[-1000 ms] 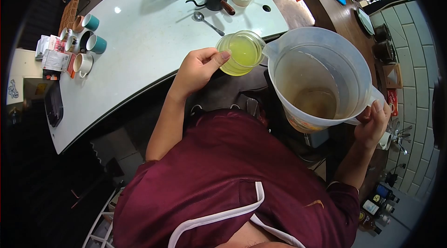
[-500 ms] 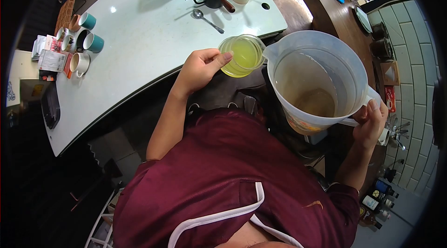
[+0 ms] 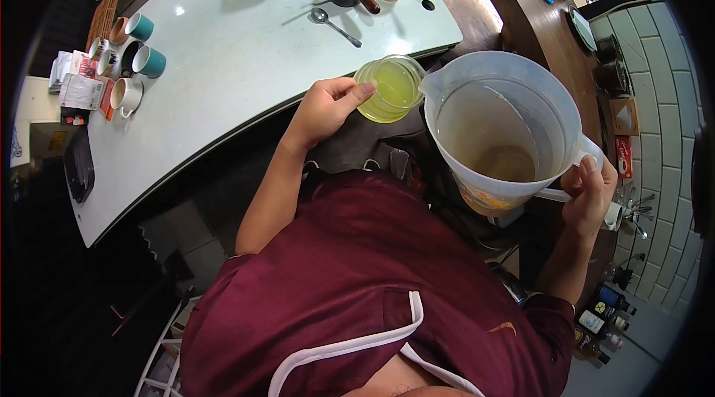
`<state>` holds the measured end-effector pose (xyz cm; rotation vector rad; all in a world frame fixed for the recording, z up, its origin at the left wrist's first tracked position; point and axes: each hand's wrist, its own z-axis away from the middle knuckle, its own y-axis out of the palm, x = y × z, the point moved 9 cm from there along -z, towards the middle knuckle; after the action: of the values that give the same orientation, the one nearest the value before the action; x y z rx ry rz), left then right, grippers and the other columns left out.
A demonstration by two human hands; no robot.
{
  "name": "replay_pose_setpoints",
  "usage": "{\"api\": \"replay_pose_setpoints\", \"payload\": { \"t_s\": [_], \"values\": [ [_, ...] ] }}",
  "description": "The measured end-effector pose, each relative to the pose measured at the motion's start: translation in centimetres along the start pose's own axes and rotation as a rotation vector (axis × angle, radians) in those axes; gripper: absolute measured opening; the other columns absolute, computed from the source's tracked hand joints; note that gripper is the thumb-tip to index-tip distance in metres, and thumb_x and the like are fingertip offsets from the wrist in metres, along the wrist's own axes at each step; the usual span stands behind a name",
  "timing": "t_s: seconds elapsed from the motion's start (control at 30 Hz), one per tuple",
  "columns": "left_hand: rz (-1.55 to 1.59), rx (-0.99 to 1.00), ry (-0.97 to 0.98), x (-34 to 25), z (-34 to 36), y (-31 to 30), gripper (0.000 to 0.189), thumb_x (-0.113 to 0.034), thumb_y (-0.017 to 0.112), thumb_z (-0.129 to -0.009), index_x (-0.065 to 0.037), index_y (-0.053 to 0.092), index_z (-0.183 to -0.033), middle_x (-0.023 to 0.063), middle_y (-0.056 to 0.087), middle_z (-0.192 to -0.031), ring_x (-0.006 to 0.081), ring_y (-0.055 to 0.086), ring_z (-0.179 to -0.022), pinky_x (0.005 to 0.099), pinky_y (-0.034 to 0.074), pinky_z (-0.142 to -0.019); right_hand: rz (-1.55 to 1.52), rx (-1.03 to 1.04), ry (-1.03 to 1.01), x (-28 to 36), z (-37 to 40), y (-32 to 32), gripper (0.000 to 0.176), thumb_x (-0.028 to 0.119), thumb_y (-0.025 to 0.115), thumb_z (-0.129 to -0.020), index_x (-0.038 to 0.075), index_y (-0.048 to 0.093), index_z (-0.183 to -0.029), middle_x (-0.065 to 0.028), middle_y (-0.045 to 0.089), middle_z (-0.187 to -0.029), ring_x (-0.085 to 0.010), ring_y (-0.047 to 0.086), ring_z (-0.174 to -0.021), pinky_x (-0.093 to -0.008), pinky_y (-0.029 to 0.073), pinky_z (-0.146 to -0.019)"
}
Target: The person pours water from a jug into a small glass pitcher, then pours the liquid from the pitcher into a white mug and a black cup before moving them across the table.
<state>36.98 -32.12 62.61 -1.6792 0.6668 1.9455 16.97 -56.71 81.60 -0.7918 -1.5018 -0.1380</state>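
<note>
Since a second ago the big translucent jug has dropped a little, and its spout now sits just beside the rim of the clear cup rather than over it; the cup has barely shifted. The person's left hand has its grip closed round the cup's side, thumb at the rim, holding it in the air just off the edge of the white counter. The right hand has its grip closed on the jug's handle. A little brownish liquid lies low inside the jug, and the cup is nearly full of yellow-green drink. This looks like the tail of a pour into the cup. The next move calls for levelling the jug without a drip and keeping the full cup upright
</note>
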Motion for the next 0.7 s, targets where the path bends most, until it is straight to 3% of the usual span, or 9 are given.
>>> {"api": "replay_pose_setpoints", "payload": {
  "t_s": [0.37,0.47,0.7],
  "values": [
    [0.027,-0.008,-0.009,0.0,0.3,0.2,0.033,-0.029,0.059,-0.091,0.001,0.064,-0.077,-0.0086,0.042,-0.063,0.0027,0.033,-0.061,0.0205,0.029,-0.055,0.007,0.028,0.008,-0.2,0.2,0.5,0.028,0.024,0.056,-0.087,0.007,0.047,-0.066,0.0042,0.040,-0.053,-0.0029,0.031,-0.046,-0.0217,0.020,-0.042],
    [-0.004,-0.011,0.022,0.9,-0.1,0.0,0.034,-0.031,0.060,-0.089,0.000,0.065,-0.077,-0.0094,0.043,-0.059,0.0013,0.035,-0.057,0.0197,0.031,-0.051,0.019,0.015,0.005,-0.2,0.2,0.4,0.029,0.024,0.056,-0.087,0.007,0.047,-0.065,0.0043,0.040,-0.053,-0.0029,0.030,-0.046,-0.0216,0.020,-0.042],
    [-0.015,0.001,0.011,1.8,-0.3,0.3,0.036,-0.031,0.061,-0.089,-0.002,0.061,-0.068,-0.0093,0.042,-0.058,0.0013,0.033,-0.056,0.0200,0.030,-0.050,0.013,0.034,0.003,-0.5,0.0,0.6,0.030,0.024,0.056,-0.088,0.007,0.047,-0.065,0.0043,0.040,-0.053,-0.0029,0.030,-0.045,-0.0215,0.020,-0.042]
  ]
}}
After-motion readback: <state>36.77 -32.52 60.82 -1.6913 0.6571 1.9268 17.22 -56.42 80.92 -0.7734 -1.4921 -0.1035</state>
